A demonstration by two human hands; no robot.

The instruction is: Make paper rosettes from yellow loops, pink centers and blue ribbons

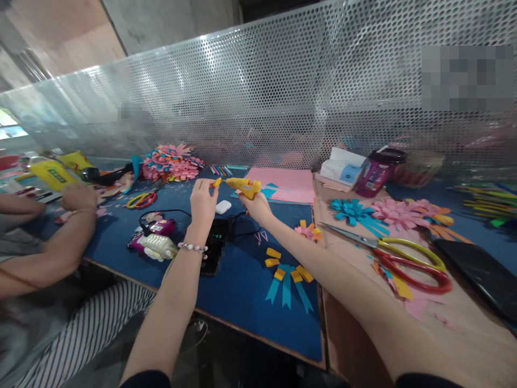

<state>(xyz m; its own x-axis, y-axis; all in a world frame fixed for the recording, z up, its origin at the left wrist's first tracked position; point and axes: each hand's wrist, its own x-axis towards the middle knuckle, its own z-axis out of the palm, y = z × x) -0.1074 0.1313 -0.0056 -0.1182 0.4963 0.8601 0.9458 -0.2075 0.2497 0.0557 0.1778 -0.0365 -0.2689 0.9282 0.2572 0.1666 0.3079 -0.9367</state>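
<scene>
My right hand (257, 207) is wrapped round a yellow glue gun (244, 186), its nozzle pointing left. Just off that nozzle, my left hand (203, 199) pinches a small orange paper piece (217, 183). Whether nozzle and paper touch I cannot tell. Below my right forearm lie blue paper ribbon strips (286, 291) with several orange paper loops (273, 253) about them. A pink and orange paper flower (308, 231) sits beside that forearm. Between my arms and near my left wrist are a white case (223, 207) and a dark phone (213, 248) with a lit display.
Large scissors (412, 264), a black phone (480, 275), blue (350, 211) and pink paper flowers (398, 215) and a purple cup (377, 172) lie right. Pink paper sheets (283, 180) lie behind my hands. Left are a purple pouch (151, 240), smaller scissors (141, 200) and a co-worker's arm (60, 237).
</scene>
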